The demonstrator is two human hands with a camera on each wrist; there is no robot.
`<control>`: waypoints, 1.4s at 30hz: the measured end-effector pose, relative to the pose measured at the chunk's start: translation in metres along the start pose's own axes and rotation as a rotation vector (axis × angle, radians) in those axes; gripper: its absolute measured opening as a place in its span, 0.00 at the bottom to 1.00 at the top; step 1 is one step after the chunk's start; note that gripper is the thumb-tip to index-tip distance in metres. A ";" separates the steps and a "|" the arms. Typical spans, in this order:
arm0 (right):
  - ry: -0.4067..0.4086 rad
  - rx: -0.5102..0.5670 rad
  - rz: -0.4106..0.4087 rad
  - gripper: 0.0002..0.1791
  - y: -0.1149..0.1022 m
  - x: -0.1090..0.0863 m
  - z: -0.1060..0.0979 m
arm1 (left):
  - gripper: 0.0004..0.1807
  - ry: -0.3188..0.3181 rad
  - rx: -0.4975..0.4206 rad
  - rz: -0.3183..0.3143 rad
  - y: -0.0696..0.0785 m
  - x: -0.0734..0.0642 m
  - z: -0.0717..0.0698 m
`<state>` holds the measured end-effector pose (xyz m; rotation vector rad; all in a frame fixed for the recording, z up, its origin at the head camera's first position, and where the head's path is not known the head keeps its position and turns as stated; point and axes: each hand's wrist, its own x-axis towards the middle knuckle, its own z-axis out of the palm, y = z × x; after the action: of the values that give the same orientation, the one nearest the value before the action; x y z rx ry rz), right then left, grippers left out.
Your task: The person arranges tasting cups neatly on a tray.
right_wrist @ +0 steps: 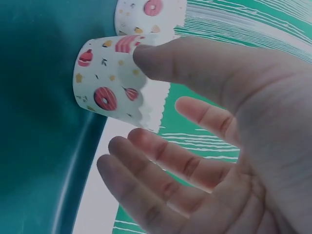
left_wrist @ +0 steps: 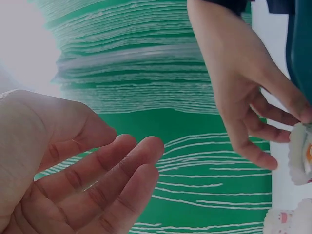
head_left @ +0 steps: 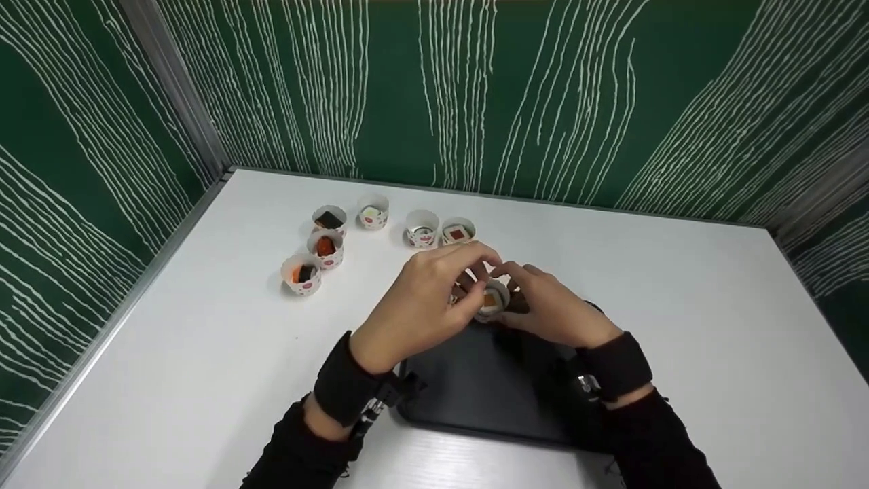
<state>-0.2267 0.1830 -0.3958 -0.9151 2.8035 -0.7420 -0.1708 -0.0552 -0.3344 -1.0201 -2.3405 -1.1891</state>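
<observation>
- Left hand [head_left: 431, 299]: fingers loosely curved and separated; thumb tip near the index finger; nothing is visible in its hold.
- Right hand [head_left: 553, 305]: fingers spread and gently bent; thumb lies over the wall of the patterned cup [right_wrist: 109, 80], fingers near its rim; whether thumb or fingers press on the cup cannot be told.
- Patterned cup: upright on the black tray [head_left: 475, 387], near its far edge; white wall with doughnut prints; orange-topped piece [head_left: 490, 299] inside.
- Second cup [right_wrist: 146, 14]: just beside the patterned cup; mostly hidden behind the left hand in the head view.
- Left group on the white table [head_left: 713, 305]: cup with orange and black contents [head_left: 302, 275]; cup with red contents [head_left: 326, 248]; cup with a black piece [head_left: 330, 221].
- Rear group: cup with pale contents [head_left: 373, 211]; cup with contents too small to identify [head_left: 422, 228]; cup with a red square [head_left: 459, 231], the last two side by side.
- Green panel [head_left: 394, 88]: behind the table; marked with wavy white lines.
</observation>
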 end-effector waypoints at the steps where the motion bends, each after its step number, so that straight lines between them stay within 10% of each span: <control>1: 0.007 0.010 0.008 0.33 -0.001 -0.002 -0.001 | 0.13 -0.004 0.008 -0.001 0.000 0.000 0.000; 27: 0.202 0.003 -0.021 0.26 -0.040 -0.074 -0.055 | 0.12 -0.110 0.107 -0.021 0.001 -0.002 0.014; 42: 0.337 -0.015 -0.058 0.27 -0.045 -0.099 -0.074 | 0.16 -0.118 0.224 -0.065 -0.008 -0.020 -0.007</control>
<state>-0.1401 0.2398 -0.3148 -0.9573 3.0840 -0.9671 -0.1627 -0.0732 -0.3456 -0.9668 -2.5466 -0.8839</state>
